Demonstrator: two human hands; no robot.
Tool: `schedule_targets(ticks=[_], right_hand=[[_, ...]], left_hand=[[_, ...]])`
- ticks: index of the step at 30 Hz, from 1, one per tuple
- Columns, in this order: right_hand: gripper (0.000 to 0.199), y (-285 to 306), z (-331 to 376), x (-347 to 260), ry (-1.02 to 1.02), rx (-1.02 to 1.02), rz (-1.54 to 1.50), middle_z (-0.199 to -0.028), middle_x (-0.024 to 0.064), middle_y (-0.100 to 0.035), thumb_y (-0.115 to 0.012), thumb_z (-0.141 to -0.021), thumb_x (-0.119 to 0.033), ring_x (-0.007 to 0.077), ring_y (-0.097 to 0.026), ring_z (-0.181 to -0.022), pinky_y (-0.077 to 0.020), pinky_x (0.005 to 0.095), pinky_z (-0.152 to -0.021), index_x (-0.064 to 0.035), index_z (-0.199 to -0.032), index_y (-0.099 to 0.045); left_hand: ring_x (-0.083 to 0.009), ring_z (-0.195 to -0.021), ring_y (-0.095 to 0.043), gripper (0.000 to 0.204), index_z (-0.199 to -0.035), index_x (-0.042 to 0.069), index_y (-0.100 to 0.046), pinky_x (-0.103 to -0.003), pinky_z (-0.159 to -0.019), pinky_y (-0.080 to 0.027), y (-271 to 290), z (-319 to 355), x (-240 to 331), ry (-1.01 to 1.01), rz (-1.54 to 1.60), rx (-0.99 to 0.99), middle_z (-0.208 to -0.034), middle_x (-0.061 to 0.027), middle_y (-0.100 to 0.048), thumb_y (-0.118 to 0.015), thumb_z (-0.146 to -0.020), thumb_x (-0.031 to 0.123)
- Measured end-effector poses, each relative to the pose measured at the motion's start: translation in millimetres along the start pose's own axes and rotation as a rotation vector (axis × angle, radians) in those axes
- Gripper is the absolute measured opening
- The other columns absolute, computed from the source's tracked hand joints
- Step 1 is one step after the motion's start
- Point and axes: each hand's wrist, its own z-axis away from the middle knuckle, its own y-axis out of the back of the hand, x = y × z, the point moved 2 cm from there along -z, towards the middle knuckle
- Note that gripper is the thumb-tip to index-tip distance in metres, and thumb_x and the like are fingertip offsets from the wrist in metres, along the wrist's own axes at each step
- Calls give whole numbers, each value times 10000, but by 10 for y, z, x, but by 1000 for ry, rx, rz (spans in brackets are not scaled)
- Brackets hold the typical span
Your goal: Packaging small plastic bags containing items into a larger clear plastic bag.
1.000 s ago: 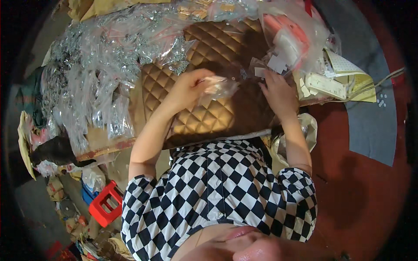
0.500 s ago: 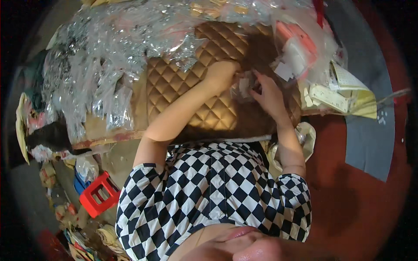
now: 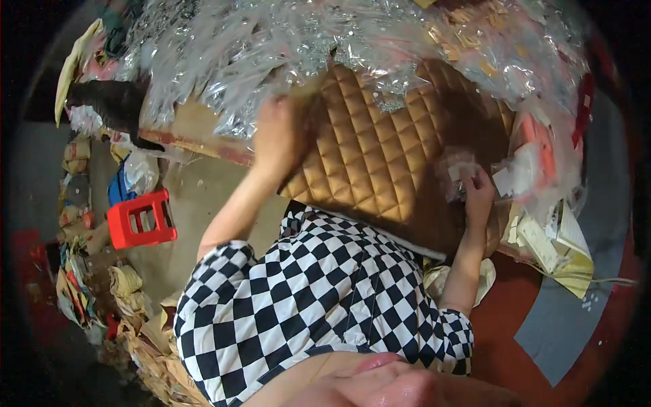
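A small clear plastic bag (image 3: pixel 454 175) with something pale and something dark inside is pinched in the fingers of my right hand (image 3: pixel 479 193), over the shaded right part of a brown quilted mat (image 3: pixel 376 152). My left hand (image 3: pixel 278 136) is at the mat's left edge, close to the pile of clear plastic bags (image 3: pixel 224 64) with small shiny pieces in them. Motion smears its fingers, so whether it holds anything is hidden.
Pink-red items in plastic (image 3: pixel 539 146) lie at the table's right, near a cream power strip (image 3: pixel 539 244) and yellow paper (image 3: pixel 573 261). A red plastic stool (image 3: pixel 141 220) stands on the floor at left, above heaped scraps (image 3: pixel 146 339).
My left hand has left my right hand and swung left to the mat's edge. The small bag stays in my right hand. The whole view has turned and shifted.
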Motion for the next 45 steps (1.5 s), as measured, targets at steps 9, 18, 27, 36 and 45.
schedule_targets(ticks=[9, 18, 27, 36, 45], right_hand=[[315, -27, -94, 38, 92, -11, -114, -943, 54, -692, -715, -870, -185, 106, -609, -803, -489, 265, -736, -1, -1120, -664], [316, 5, -18, 7, 23, 114, -202, -925, 40, -693, -737, -855, -213, 54, -572, -679, -431, 222, -500, -12, -1089, -670], [246, -265, 146, -1481, 357, 228, -490, -932, 27, -669, -733, -858, -127, 92, -602, -883, -487, 281, -807, -32, -1072, -658], [139, -451, 281, -1772, 964, -398, 945, -818, 135, -675, -687, -785, -163, 319, -646, -734, -527, 420, -681, -85, -900, -684], [241, -271, 379, -1729, 1107, -588, 657, -924, 89, -648, -701, -733, -142, 315, -638, -869, -504, 422, -763, -63, -957, -660]], left_hand=[[-289, -753, -574, 388, -1230, 155, -631, -427, -643, -459, 429, -506, -621, -281, -226, 66, -817, -82, -586, -611, -853, 64], [-190, -643, -595, 190, -951, 139, -690, -320, -550, -471, 644, -905, 474, -685, 3, 326, -786, -2, -629, -726, -765, 139], [-346, -1031, -579, 170, -967, 89, -690, -399, -888, -468, -124, -663, 1158, -343, 815, -318, -1036, -130, -636, -683, -808, 29], [-349, -1163, -530, 269, -939, 113, -742, -408, -956, -457, 154, -540, 1281, -522, 865, -340, -1262, -118, -591, -685, -724, -37], [-332, -1181, -518, 267, -967, 125, -742, -424, -1009, -419, 143, -594, 1102, -476, 951, -378, -1296, -97, -590, -683, -741, -5]])
